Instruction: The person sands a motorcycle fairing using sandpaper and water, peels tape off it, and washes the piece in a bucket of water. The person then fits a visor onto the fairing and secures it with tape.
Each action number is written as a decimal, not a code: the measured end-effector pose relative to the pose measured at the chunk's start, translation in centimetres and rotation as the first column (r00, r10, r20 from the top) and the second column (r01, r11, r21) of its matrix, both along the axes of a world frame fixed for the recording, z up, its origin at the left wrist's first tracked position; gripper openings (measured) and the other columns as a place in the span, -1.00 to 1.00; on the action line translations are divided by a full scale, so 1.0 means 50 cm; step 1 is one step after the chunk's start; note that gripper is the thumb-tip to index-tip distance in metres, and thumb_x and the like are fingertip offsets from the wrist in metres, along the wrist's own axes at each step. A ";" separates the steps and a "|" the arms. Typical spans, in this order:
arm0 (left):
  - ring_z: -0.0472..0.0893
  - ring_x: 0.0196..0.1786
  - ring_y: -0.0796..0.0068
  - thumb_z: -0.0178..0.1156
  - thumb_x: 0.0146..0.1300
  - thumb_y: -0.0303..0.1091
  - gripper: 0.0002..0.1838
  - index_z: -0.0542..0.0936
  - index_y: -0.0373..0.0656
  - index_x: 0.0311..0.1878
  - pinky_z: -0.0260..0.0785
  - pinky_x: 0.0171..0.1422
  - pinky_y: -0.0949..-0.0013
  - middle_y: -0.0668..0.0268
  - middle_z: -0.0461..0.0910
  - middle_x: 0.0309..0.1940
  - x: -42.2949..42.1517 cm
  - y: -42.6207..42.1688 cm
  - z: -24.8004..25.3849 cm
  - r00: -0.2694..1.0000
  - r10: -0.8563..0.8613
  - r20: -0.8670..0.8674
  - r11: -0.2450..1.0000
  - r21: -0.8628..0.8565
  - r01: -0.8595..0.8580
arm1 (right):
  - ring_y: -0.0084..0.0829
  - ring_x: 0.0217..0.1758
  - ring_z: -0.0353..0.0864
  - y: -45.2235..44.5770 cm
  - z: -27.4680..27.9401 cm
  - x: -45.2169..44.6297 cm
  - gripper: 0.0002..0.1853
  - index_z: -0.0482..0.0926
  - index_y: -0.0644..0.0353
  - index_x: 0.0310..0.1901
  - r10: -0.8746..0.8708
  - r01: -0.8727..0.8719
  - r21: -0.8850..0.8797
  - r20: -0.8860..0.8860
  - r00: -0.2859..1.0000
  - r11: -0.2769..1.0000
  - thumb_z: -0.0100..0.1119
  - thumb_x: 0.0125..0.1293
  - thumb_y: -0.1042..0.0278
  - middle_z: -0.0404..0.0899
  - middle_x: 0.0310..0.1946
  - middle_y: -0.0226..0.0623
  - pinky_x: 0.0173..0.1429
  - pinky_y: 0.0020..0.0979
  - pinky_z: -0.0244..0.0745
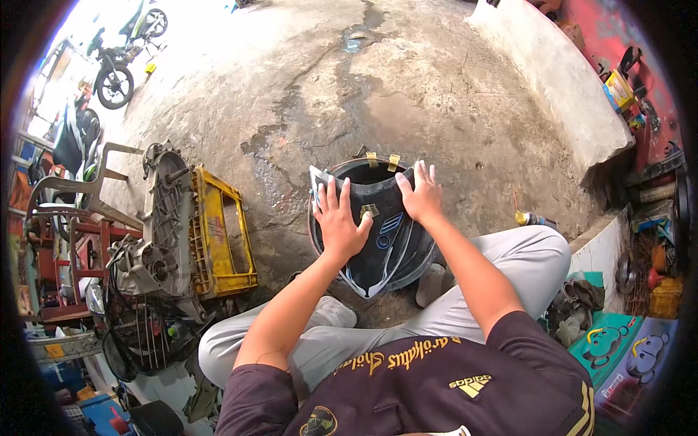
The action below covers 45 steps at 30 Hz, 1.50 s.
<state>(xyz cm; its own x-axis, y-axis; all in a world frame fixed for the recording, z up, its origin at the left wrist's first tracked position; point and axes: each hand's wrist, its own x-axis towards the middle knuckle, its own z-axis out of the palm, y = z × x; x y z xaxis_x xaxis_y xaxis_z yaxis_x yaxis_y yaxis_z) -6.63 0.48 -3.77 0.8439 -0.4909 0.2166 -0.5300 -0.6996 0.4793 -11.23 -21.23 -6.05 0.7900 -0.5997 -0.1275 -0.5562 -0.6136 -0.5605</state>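
Note:
A black, pointed motorcycle body panel (374, 251) with white and blue stripes lies across a round black tub (427, 265) between my legs. My left hand (339, 224) rests flat on the panel's left side, fingers stretched, thumb by a piece of tan tape (369, 211). On its upper right edge lies my right hand (422, 195), fingers spread and pointing away from me. Two more strips of tape (393, 162) stick up at the tub's far rim. Whatever is under the panel is hidden.
To the left stand a yellow plastic crate (218, 240), a metal engine casing (169, 211) and a chair (87, 185). A small can (536, 219) lies right of my knee. Motorbikes (115, 83) are parked at the far left; a low concrete wall (556, 80) runs along the right.

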 end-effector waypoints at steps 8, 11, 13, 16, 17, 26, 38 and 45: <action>0.02 0.67 -0.27 0.32 0.16 -0.02 -0.05 0.24 -0.07 0.61 -0.24 0.68 -0.31 -0.09 0.09 0.63 0.002 0.000 0.004 1.000 -0.001 -0.002 1.000 -0.022 0.001 | 0.06 0.76 -0.09 0.020 0.022 -0.007 -0.10 0.15 0.23 0.62 0.032 -0.032 -0.084 0.007 0.999 0.996 -0.11 0.53 -0.35 0.11 0.67 -0.10 0.67 0.30 -0.15; 0.02 0.67 -0.26 0.32 0.16 -0.02 -0.05 0.23 -0.07 0.61 -0.24 0.68 -0.31 -0.09 0.08 0.63 -0.002 -0.002 0.004 1.000 0.003 -0.004 1.000 -0.006 -0.003 | 0.06 0.76 -0.10 -0.001 -0.005 -0.005 -0.13 0.16 0.19 0.63 0.008 -0.008 0.000 0.044 0.999 1.000 -0.10 0.54 -0.33 0.10 0.68 -0.12 0.67 0.29 -0.14; 0.04 0.66 -0.27 0.37 0.14 -0.02 -0.02 0.21 -0.04 0.63 -0.20 0.65 -0.33 -0.06 0.07 0.65 0.002 0.000 -0.003 1.000 0.001 0.000 1.000 0.000 -0.001 | 0.07 0.76 -0.09 0.045 0.025 -0.025 -0.14 0.17 0.19 0.62 0.023 -0.022 -0.030 0.034 0.999 0.999 -0.10 0.55 -0.32 0.11 0.67 -0.11 0.67 0.29 -0.13; 0.03 0.66 -0.27 0.37 0.15 -0.01 -0.01 0.20 -0.03 0.63 -0.20 0.65 -0.34 -0.05 0.06 0.65 0.002 0.000 -0.004 1.000 0.001 -0.013 1.000 -0.003 -0.001 | 0.10 0.75 -0.07 0.060 0.027 -0.023 -0.20 0.25 0.19 0.59 0.030 -0.025 -0.094 0.051 0.998 0.995 -0.10 0.57 -0.27 0.16 0.66 -0.12 0.67 0.29 -0.12; 0.03 0.66 -0.27 0.37 0.15 -0.01 -0.01 0.20 -0.03 0.63 -0.20 0.65 -0.34 -0.05 0.06 0.65 0.003 -0.001 -0.004 1.000 0.002 -0.014 1.000 -0.004 -0.002 | 0.11 0.74 -0.06 0.042 0.027 -0.014 -0.21 0.28 0.19 0.58 0.030 -0.025 -0.095 0.054 0.998 0.995 -0.09 0.57 -0.26 0.18 0.65 -0.13 0.67 0.28 -0.12; 0.04 0.65 -0.29 0.33 0.16 -0.03 -0.05 0.22 -0.07 0.61 -0.22 0.67 -0.32 -0.10 0.09 0.62 0.000 0.001 0.003 1.000 -0.007 -0.003 1.000 -0.020 0.007 | 0.15 0.68 0.11 0.047 0.026 -0.020 -0.30 0.46 0.19 0.46 0.101 -0.076 -0.157 0.157 0.982 0.985 0.00 0.55 -0.21 0.42 0.51 -0.13 0.63 0.22 0.03; 0.02 0.66 -0.27 0.37 0.13 0.01 -0.02 0.24 -0.05 0.61 -0.21 0.65 -0.36 -0.09 0.09 0.63 0.002 0.000 -0.005 1.000 -0.002 0.006 1.000 -0.024 0.002 | 0.16 0.64 0.18 0.031 0.069 -0.025 -0.39 0.63 0.10 0.30 0.247 -0.218 -0.208 0.123 0.961 0.954 0.00 0.54 -0.23 0.54 0.43 -0.27 0.57 0.33 0.07; 0.03 0.66 -0.27 0.36 0.14 0.03 -0.02 0.23 -0.07 0.62 -0.19 0.64 -0.35 -0.09 0.10 0.63 0.005 -0.001 -0.014 1.000 -0.009 0.030 1.000 -0.022 0.009 | 0.19 0.61 0.21 0.088 0.093 -0.059 -0.37 0.61 0.14 0.32 0.436 -0.381 -0.246 0.238 0.868 0.891 0.12 0.48 -0.20 0.55 0.40 -0.17 0.57 0.21 0.13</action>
